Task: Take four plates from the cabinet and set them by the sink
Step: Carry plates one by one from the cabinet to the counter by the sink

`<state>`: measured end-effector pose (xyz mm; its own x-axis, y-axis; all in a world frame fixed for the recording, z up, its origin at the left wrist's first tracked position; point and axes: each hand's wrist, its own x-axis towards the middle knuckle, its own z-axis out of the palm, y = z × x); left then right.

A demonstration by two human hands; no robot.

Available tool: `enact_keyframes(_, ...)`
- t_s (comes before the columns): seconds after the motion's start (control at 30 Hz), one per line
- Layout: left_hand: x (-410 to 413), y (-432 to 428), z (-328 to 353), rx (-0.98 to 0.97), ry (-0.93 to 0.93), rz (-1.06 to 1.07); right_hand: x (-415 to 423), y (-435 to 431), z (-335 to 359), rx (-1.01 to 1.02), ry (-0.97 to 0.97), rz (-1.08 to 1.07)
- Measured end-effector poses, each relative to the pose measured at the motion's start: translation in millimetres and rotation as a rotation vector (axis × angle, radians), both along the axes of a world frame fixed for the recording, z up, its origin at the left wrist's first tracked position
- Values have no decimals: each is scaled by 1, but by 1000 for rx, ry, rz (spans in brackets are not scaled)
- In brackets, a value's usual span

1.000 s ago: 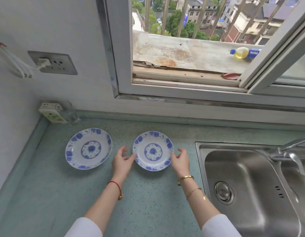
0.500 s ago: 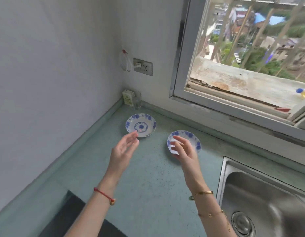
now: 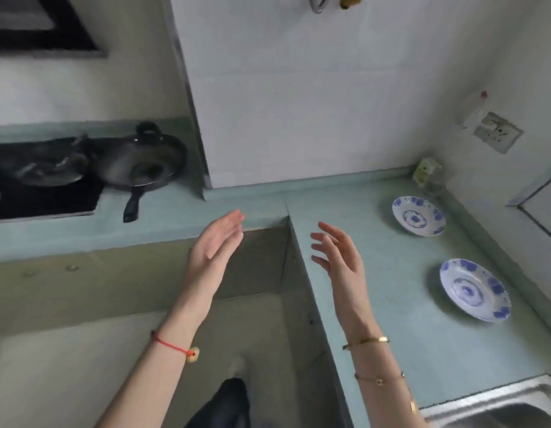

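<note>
Two white plates with blue flower patterns lie on the green counter (image 3: 376, 291). The far plate (image 3: 418, 215) sits near the wall corner, and the near plate (image 3: 474, 289) lies closer to the sink (image 3: 496, 409) at the bottom right. My left hand (image 3: 215, 245) is raised, empty, palm facing right, over the counter's inner corner. My right hand (image 3: 339, 251) is also empty, with fingers spread, above the counter's left edge and well to the left of both plates. No cabinet interior shows.
A black frying pan (image 3: 144, 165) with a lid rests on the dark stove (image 3: 42, 193) at the left. A wall socket (image 3: 498, 132) and a small box (image 3: 425, 171) sit in the far right corner. The floor and my shoe (image 3: 227, 403) show below.
Both hands let go of the second plate and pulled back empty. My view swung left, away from the window and sink, towards the stove and the counter corner.
</note>
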<state>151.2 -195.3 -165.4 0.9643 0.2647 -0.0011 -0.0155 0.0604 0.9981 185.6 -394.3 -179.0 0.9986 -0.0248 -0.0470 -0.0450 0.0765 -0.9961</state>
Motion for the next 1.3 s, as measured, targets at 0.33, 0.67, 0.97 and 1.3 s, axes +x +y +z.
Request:
enact_keyframes(0.33,-179,139,11,18,-37,514,-85,175,21,16,-9,500)
enact_keyframes(0.67,-426,279,9,13,-73,1095,-259,399,13,34,48,979)
enact_keyframes(0.97,-610,376,-12,30,11,1328,-417,546,2,24,63,1222)
enact_keyframes(1.3,-678,489,-34,5,9,1394,-476,686,-17,-46,68,1308)
